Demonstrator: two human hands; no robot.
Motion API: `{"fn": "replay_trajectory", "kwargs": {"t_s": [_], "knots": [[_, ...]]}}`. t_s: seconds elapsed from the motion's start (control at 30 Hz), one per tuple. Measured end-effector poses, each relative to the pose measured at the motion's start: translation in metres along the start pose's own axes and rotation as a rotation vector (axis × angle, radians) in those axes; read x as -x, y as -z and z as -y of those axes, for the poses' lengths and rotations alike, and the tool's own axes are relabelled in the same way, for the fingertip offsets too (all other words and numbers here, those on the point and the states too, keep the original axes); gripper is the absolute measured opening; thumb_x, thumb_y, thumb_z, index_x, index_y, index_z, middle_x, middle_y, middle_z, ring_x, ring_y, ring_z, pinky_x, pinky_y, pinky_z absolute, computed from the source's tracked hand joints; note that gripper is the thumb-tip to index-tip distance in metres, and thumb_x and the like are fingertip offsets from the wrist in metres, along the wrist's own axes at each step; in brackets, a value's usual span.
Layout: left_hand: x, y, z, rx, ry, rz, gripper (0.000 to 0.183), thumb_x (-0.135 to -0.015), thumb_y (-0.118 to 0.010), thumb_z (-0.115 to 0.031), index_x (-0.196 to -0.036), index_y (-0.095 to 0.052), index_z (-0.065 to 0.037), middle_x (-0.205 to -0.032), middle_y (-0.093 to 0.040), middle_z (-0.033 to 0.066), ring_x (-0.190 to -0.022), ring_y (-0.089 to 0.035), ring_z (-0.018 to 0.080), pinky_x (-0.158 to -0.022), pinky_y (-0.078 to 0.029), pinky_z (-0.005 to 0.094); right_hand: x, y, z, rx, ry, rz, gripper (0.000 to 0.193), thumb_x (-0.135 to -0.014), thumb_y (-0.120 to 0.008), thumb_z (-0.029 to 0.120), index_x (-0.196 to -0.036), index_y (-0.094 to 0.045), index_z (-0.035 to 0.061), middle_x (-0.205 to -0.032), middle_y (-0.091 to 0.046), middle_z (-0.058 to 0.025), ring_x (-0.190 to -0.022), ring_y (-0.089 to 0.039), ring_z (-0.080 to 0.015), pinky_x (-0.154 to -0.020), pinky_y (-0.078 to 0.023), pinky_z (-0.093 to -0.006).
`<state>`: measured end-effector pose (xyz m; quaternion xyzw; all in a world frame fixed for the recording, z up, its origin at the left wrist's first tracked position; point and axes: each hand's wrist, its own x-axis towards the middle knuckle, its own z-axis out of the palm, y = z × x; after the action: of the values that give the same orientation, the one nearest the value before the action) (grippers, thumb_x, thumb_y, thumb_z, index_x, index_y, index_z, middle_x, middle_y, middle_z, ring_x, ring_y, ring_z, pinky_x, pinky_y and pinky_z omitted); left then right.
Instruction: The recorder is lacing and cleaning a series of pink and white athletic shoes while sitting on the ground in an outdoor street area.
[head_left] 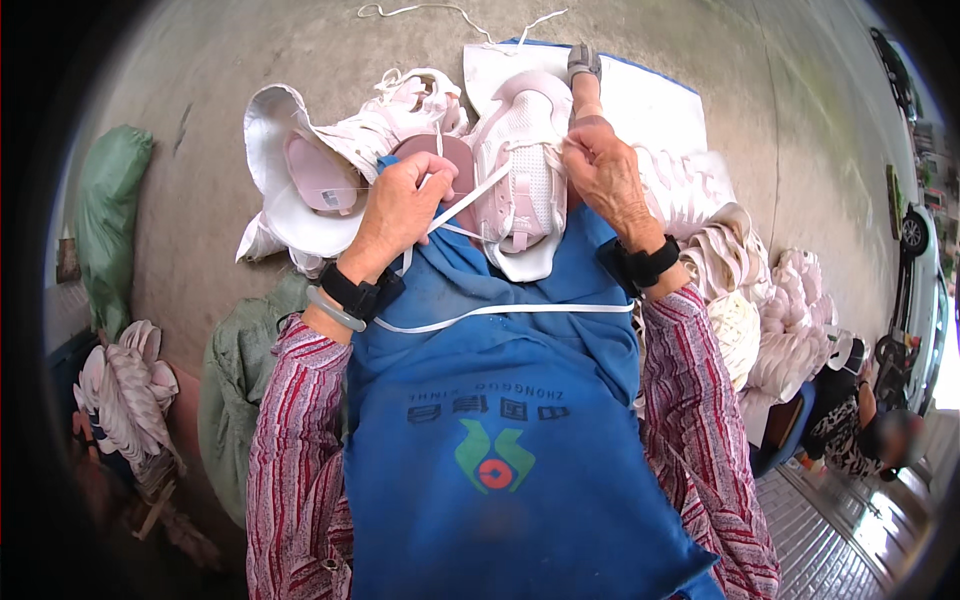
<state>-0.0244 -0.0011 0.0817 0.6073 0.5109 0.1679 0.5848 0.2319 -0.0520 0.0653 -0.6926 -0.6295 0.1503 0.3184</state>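
Observation:
A white and pale pink shoe upper [526, 190] lies lengthwise over my lap, its pink tab towards me. My left hand [408, 205], closed in a pinch, holds a flat white shoelace [474, 196] that runs slanting up to the middle of the upper. At the upper's right edge, my right hand [606, 178] is closed too, with a white strand of lace leading across the upper into its fingertips. Those fingertips are partly hidden. Beneath my hands, a blue apron [500, 360] covers my lap, and a thin white cord [500, 312] crosses it.
White and pink shoe uppers [400, 115] lie piled left of my lap, beside a curled white piece [275, 120]. More uppers [720, 250] are stacked at the right. A white board [650, 110] lies ahead, with a loose lace [430, 8] beyond. Green sacks [115, 220] stand left; a person [850, 400] is at far right.

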Motion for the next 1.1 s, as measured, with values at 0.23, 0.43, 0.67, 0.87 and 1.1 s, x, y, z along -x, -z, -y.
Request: {"fn": "replay_trajectory", "kwargs": {"t_s": [0.23,0.43,0.67,0.87,1.1], "knots": [[0.000,-0.001,0.000,0.009,0.039,-0.034,0.026,-0.089,-0.056,-0.024,-0.096,-0.064,-0.001,-0.076,-0.063,0.0045,-0.050,-0.054,0.0090,-0.038,-0.043,0.0230,0.012,0.008,0.008,-0.281,-0.301,0.149,0.030,-0.083,-0.064,0.027,-0.097,-0.066,-0.0004,-0.085,-0.067,-0.0182,-0.079,-0.066,-0.0301,-0.072,-0.052,-0.0361],[-0.020,-0.009,-0.023,-0.248,-0.181,0.026,0.032,-0.088,-0.058,-0.031,-0.090,-0.063,0.001,-0.066,-0.061,0.0102,-0.050,-0.057,0.0183,-0.051,-0.047,0.0327,0.024,0.007,0.010,-0.220,-0.191,0.161,0.024,-0.084,-0.066,0.022,-0.092,-0.066,0.0000,-0.072,-0.065,-0.0136,-0.067,-0.064,-0.0236,-0.063,-0.051,-0.0327],[-0.044,-0.032,-0.047,-0.394,0.054,0.196,0.042,-0.089,-0.056,-0.039,-0.081,-0.057,0.002,-0.061,-0.059,0.0129,-0.045,-0.058,0.0201,-0.045,-0.046,0.0321,0.043,0.004,0.039,-0.133,0.172,0.400,0.007,-0.081,-0.060,0.008,-0.084,-0.061,0.0017,-0.066,-0.060,-0.0181,-0.061,-0.061,-0.0352,-0.059,-0.051,-0.0381],[-0.049,-0.031,-0.024,-0.205,0.053,0.189,0.049,-0.092,-0.049,-0.042,-0.089,-0.056,0.006,-0.064,-0.060,0.0140,-0.041,-0.056,0.0191,-0.040,-0.045,0.0314,0.055,-0.001,0.041,-0.018,0.131,0.424,0.012,-0.082,-0.058,0.011,-0.079,-0.054,0.0003,-0.064,-0.060,-0.0204,-0.062,-0.062,-0.0390,-0.055,-0.049,-0.0475],[-0.055,-0.036,-0.027,-0.345,0.050,0.159,0.048,-0.092,-0.044,-0.038,-0.092,-0.056,0.009,-0.058,-0.058,0.0157,-0.041,-0.057,0.0224,-0.043,-0.048,0.0353,0.055,-0.005,0.037,0.085,0.039,0.238,0.016,-0.084,-0.060,0.012,-0.096,-0.051,0.0061,-0.064,-0.059,-0.0191,-0.064,-0.063,-0.0373,-0.056,-0.047,-0.0452]]}}
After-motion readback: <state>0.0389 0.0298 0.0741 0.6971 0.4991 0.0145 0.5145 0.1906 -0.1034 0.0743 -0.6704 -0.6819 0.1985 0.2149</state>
